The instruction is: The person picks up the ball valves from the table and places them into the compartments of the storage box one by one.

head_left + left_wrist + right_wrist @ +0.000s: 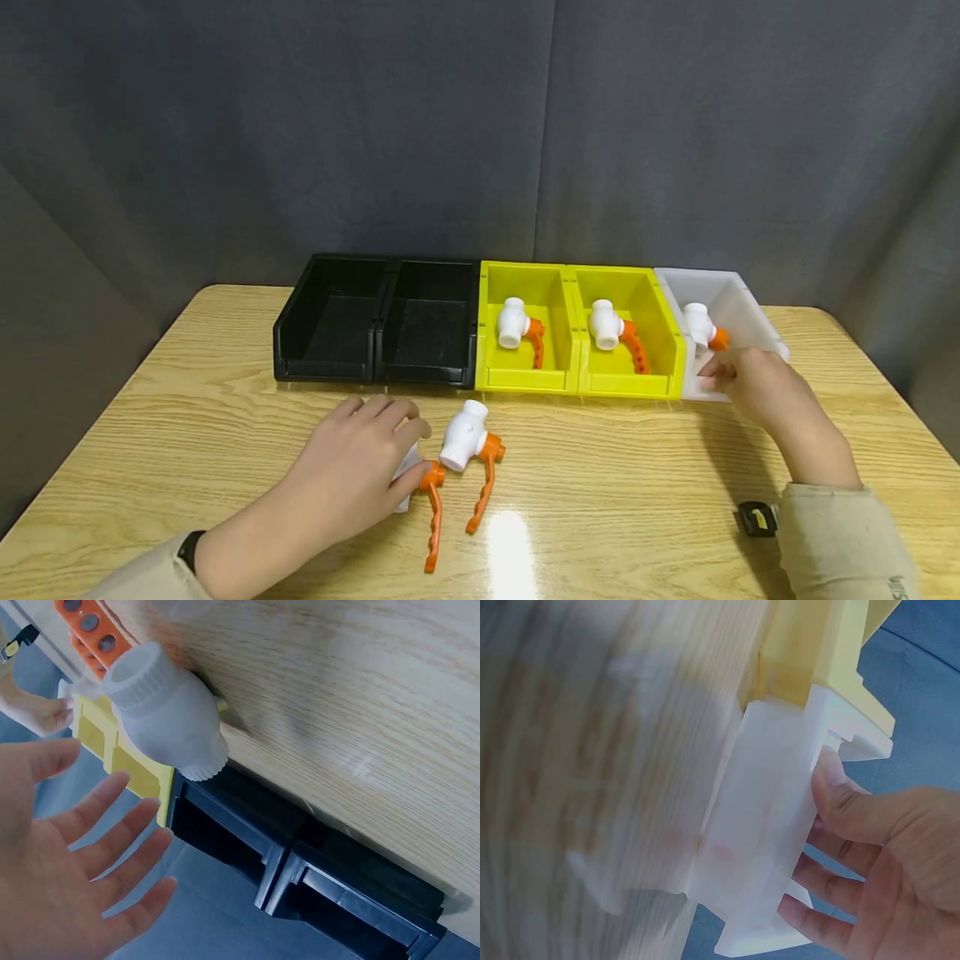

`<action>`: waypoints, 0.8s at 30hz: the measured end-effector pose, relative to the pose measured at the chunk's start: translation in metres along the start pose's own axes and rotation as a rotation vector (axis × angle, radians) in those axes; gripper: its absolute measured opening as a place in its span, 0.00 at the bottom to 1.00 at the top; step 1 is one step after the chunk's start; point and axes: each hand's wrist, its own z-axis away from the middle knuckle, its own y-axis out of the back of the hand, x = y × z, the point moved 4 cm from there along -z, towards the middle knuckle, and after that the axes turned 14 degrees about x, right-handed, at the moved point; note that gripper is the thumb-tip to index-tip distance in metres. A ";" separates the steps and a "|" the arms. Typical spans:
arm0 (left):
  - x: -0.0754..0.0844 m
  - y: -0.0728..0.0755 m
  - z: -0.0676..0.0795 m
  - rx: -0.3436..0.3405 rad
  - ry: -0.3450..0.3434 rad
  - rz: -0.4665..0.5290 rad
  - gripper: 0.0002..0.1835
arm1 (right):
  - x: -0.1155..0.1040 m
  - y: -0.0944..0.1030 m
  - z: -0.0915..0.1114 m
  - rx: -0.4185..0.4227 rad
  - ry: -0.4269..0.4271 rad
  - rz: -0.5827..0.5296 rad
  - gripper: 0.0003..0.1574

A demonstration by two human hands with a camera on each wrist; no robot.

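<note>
Five and five, plus a pair

Bins come to five: two black bins [324, 369] [424, 373], two yellow bins [527, 381] [633, 387] and one white bin [742, 312]. Valves also come to five: three bins hold one valve [512, 323] [604, 325] [697, 323] each, and two more valves [465, 435] [433, 533], one partly hidden, lie on the one table [187, 400]. Hands number two, one left hand [367, 458] and one right hand [772, 392].

Valve bodies [463, 435]: white. Handles [486, 492]: orange. Black bins [425, 375], yellow bins [527, 380], white bin [744, 312]. Counter [622, 500]: tan wood grain. Curtain [375, 125]: dark grey.
</note>
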 end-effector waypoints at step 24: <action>0.001 -0.018 0.017 -0.210 -0.042 0.036 0.30 | -0.001 0.000 0.002 0.009 -0.001 0.010 0.02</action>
